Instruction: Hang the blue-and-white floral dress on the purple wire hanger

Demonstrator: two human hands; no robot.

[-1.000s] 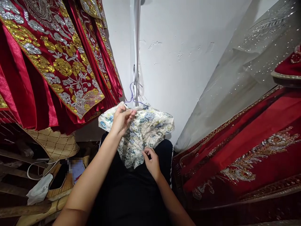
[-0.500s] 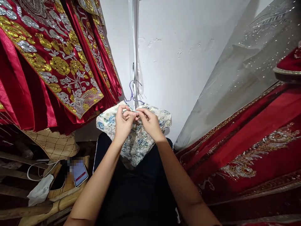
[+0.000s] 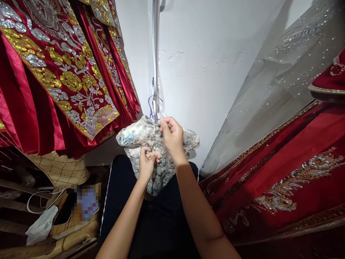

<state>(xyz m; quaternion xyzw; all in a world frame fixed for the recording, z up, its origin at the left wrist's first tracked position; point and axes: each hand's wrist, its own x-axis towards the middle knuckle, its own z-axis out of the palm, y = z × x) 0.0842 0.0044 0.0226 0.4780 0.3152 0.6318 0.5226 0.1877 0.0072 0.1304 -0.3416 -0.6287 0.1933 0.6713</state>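
A small short-sleeved floral top, cream with blue and green flowers, hangs on a thin purple hanger. Its lower part lies against my dark-trousered lap. My right hand is closed in a pinch at the neckline, just below the hanger's right arm. Lower down, near the middle seam of the top, my left hand is also pinched, with thumb and forefinger at the cloth. Any small fastener between the fingers is too small to make out.
Red garments with gold and silver sequins hang at left. At right are a sheer sparkly white fabric and beaded red garments. A vertical white pole stands against the wall. A phone lies at lower left beside a cable.
My left hand has slid down from the neckline to the middle of the top. My right hand has stayed near the neckline, shifting slightly right. The cloth is now more gathered.
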